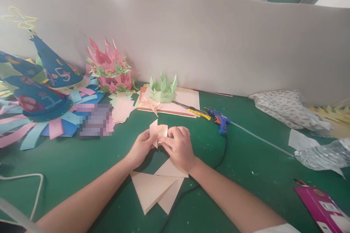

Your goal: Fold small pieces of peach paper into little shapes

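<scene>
Between my two hands is a small piece of folded pale peach paper (154, 128), raised a little over the green table. My left hand (142, 147) pinches its left side between thumb and fingers. At its right edge, my right hand (178, 145) has its fingers curled and closed on the paper. Several folded peach paper triangles (153, 186) lie overlapping on the table just below my hands. Beyond the paper, a folded peach paper piece (153, 106) and a light green paper crown (163, 89) rest on a stack of paper sheets (188, 96).
A blue glue gun (221, 121) with a black cord and a yellow-handled cutter (201, 114) lie right of centre. Blue cone hats (54, 65) and pink paper crowns (111, 65) stand at left. A plastic bottle (324, 154) and magenta packet (321, 204) lie right.
</scene>
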`<state>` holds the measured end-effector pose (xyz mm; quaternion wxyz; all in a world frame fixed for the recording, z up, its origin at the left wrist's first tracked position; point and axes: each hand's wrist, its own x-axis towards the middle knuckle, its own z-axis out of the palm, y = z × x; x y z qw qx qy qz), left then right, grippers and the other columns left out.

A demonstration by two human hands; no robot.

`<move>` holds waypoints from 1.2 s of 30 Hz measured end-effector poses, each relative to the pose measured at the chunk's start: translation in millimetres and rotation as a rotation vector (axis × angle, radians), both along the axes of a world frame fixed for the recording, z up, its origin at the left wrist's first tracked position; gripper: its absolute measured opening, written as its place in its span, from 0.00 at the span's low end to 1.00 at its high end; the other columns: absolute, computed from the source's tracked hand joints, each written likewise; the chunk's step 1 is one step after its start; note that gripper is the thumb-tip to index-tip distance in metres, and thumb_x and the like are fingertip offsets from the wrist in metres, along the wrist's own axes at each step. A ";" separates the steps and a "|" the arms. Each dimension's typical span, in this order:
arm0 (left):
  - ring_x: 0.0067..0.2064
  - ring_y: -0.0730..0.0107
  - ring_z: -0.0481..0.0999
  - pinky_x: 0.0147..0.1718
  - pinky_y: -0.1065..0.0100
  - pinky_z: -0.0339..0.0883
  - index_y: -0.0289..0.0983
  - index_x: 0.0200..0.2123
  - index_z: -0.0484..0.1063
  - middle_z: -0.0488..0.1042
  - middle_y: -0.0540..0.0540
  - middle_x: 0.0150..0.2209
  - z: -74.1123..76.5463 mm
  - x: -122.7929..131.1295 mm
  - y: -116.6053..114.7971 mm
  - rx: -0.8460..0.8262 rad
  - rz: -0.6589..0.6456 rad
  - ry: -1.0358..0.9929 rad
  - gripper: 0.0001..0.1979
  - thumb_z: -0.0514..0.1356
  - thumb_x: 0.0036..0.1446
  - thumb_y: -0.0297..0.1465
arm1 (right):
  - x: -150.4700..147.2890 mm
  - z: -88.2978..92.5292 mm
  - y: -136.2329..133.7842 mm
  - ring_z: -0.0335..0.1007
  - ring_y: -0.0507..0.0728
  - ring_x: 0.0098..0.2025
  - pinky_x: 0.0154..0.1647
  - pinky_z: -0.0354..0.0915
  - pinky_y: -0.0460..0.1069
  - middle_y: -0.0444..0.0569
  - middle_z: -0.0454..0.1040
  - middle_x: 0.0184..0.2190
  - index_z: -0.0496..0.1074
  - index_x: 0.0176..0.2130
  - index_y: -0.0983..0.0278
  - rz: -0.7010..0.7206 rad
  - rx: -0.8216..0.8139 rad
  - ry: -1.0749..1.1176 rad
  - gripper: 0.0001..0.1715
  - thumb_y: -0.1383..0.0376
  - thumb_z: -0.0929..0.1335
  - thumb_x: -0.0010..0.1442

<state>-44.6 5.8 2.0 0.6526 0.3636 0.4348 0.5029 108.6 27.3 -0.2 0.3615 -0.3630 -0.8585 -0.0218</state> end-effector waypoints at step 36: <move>0.27 0.74 0.66 0.26 0.73 0.59 0.35 0.36 0.70 0.70 0.49 0.28 5.2 0.1 -0.4 0.072 0.096 0.187 0.16 0.59 0.50 0.41 | -0.1 -2.7 10.2 0.64 0.54 0.32 0.34 0.60 0.48 0.46 0.68 0.26 0.66 0.27 0.62 0.079 -0.508 0.435 0.14 0.63 0.59 0.62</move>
